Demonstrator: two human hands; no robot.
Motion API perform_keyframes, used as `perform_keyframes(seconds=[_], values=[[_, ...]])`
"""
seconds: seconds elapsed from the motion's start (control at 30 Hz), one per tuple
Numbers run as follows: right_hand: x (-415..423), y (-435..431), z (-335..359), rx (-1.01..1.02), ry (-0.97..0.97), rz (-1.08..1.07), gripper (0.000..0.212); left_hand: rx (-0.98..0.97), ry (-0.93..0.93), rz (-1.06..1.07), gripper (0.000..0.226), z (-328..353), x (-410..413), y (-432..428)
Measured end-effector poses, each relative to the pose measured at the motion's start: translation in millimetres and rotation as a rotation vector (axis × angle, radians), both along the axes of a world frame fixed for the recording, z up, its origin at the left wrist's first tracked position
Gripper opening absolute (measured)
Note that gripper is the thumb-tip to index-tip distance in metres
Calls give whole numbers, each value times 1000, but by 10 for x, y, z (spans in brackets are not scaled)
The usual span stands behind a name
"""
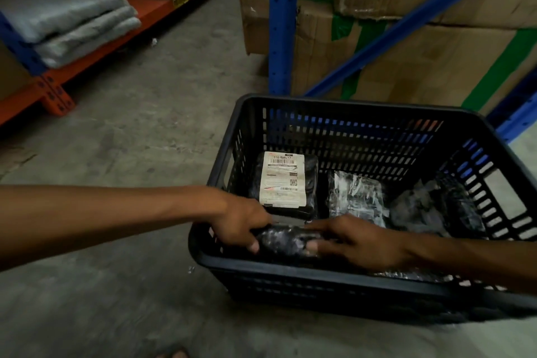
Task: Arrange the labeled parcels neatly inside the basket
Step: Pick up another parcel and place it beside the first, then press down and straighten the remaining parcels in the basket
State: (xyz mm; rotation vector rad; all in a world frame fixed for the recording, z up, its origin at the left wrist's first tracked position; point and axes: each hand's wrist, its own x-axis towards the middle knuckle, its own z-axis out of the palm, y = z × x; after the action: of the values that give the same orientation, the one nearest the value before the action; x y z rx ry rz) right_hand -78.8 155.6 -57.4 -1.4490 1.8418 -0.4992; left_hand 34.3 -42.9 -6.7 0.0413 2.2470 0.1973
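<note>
the black slotted plastic basket [357, 106] stands on the grey concrete floor [130, 139], before the blue steel rack upright [282, 23] and brown cardboard cartons [421, 67]. inside, the black parcel with white label [283, 180] lies far left; the clear-wrapped parcel [356, 197] lies to its right; the black plastic-wrapped parcel [286, 241] lies at the near wall.

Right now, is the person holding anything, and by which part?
Yes: a dark wrapped parcel at the basket's near-left corner, left hand on its left end, right hand on its right end.
</note>
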Motion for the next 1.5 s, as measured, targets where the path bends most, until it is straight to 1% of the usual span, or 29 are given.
perform_keyframes(seconds=[0.1, 0.17, 0.2, 0.27, 0.3, 0.37, 0.47, 0.53, 0.6, 0.7, 0.73, 0.77, 0.8, 0.83, 0.9, 0.93, 0.97, 1.0, 1.03, 1.07, 1.1, 1.13, 1.17, 1.27, 1.3, 1.37, 1.43, 1.47, 1.5], values=[[-251, 14, 231, -45, -228, -224, 32, 235, 43, 265, 44, 308, -176, -265], [-473, -13, 401, -84, -440, -451, 41, 422, 112, 470, 40, 571, -312, -451], [-581, -33, 471, -84, -557, -542, 50, 531, 131, 583, 38, 680, -364, -509], [-710, -67, 554, -83, -735, -638, 65, 707, 158, 799, 40, 772, -464, -576], [-715, -87, 566, -100, -778, -655, 64, 736, 194, 895, 42, 756, -507, -580], [-683, -130, 521, -148, -760, -684, 48, 730, 278, 1083, 38, 662, -602, -532], [-663, -225, 401, -213, -672, -832, 17, 775, 398, 1365, 33, 499, -722, -405], [-714, -285, 361, -240, -651, -917, 12, 771, 467, 1401, 36, 392, -779, -359], [-758, -365, 356, -238, -619, -962, 12, 674, 561, 1377, 41, 297, -816, -350], [-785, -542, 280, -226, -607, -1024, 12, 546, 743, 1308, 20, 214, -863, -398], [-790, -625, 237, -221, -600, -1058, 13, 493, 769, 1273, 26, 189, -881, -413], [-792, -714, 191, -201, -580, -1088, 18, 429, 768, 1228, 42, 169, -894, -424], [-803, -806, 128, -166, -547, -1106, 24, 367, 736, 1170, 59, 140, -909, -432], [-796, -888, 61, -118, -505, -1107, 31, 318, 683, 1096, 65, 107, -930, -433], [-756, -1016, -105, -33, -417, -1057, 36, 180, 494, 881, 62, 6, -962, -406], [-723, -1045, -174, 2, -347, -1019, 37, 88, 377, 777, 66, -67, -975, -381], [-706, -1048, -207, 28, -264, -989, 40, -12, 284, 671, 76, -137, -980, -357], [-727, -1038, -227, 42, -208, -970, 43, -99, 219, 584, 84, -192, -977, -340], [-758, -1012, -218, 65, -227, -950, 42, -153, 188, 531, 88, -241, -983, -340], [-812, -968, -189, 81, -293, -925, 39, -181, 177, 497, 89, -272, -984, -332], [-858, -904, -141, 94, -300, -892, 35, -193, 184, 477, 89, -279, -986, -317], [-921, -829, -102, 93, -251, -859, 33, -196, 214, 468, 89, -271, -991, -301], [-985, -726, -59, 96, -139, -802, 32, -193, 268, 455, 89, -261, -995, -276], [-1153, -281, -39, 149, 427, -491, 44, -104, 491, 298, 89, -259, -1010, -55], [-1191, -95, -83, 188, 529, -416, 51, -47, 544, 222, 88, -270, -1012, 84], [-1227, 260, -204, 235, 595, -364, 59, 90, 567, 107, 86, -330, -1040, 424], [-1192, 522, -327, 276, 584, -278, 54, 190, 501, 48, 86, -434, -1099, 800], [-1158, 612, -405, 276, 562, -219, 54, 198, 457, 32, 87, -515, -1140, 971], [-1135, 677, -495, 267, 554, -172, 60, 177, 405, 34, 89, -604, -1192, 1112]])
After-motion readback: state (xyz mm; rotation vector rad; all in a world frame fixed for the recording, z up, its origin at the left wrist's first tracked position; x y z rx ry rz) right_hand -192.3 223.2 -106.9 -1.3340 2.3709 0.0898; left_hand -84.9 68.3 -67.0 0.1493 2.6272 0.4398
